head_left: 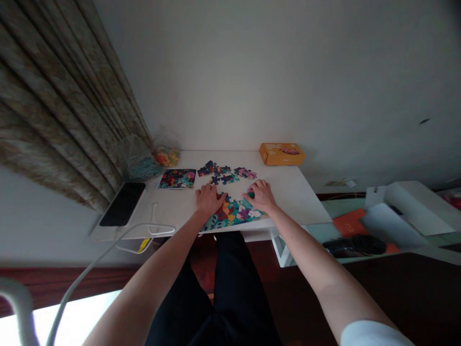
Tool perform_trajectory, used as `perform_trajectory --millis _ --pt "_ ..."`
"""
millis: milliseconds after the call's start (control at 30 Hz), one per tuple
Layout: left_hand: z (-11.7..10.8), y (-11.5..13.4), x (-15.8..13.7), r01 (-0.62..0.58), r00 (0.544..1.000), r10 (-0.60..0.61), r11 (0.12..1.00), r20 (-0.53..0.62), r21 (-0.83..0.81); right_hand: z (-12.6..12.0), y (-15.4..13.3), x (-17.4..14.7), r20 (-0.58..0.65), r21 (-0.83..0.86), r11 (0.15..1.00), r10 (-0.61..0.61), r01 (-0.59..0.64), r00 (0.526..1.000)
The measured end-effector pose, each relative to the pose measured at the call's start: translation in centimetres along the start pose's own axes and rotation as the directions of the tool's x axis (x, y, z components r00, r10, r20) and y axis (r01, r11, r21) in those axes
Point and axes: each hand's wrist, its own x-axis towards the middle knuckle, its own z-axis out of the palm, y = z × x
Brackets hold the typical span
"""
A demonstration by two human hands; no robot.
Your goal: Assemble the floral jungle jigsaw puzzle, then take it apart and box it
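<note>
A partly joined jigsaw puzzle (232,216) lies at the table's front edge, with rabbits, flowers and leaves on a teal ground. My left hand (208,199) rests on its upper left part, thumb stretched out to the right and fingers apart from it, holding nothing that shows. At the upper right of the puzzle, my right hand (262,196) has its thumb and fingers round a small teal and pink puzzle piece, partly hidden by the fingers. Beyond the hands lie loose dark puzzle pieces (213,168) and a cluster of pink pieces (245,172).
A picture card (177,178) lies left of the loose pieces, near a black phone (123,204). Plastic bags (142,161) stand at the back left. An orange box (282,154) sits at the back right. A white cable (158,225) crosses the table's left front edge.
</note>
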Motion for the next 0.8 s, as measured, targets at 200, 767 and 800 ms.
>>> perform_trajectory --millis 200,767,800 --pt "-0.1 -0.1 0.4 -0.06 0.996 0.06 0.998 0.073 -0.004 0.0 -0.2 -0.1 -0.014 -0.026 0.999 0.037 -0.037 0.999" --pt "-1.8 0.6 3.9 0.139 0.957 -0.098 0.982 0.274 -0.132 0.4 0.3 0.0 -0.044 -0.014 1.0 0.027 -0.028 0.999" --pt "-1.8 0.4 4.3 0.168 0.959 -0.125 0.974 0.254 -0.151 0.4 0.3 0.0 -0.046 -0.02 0.999 0.026 -0.027 0.999"
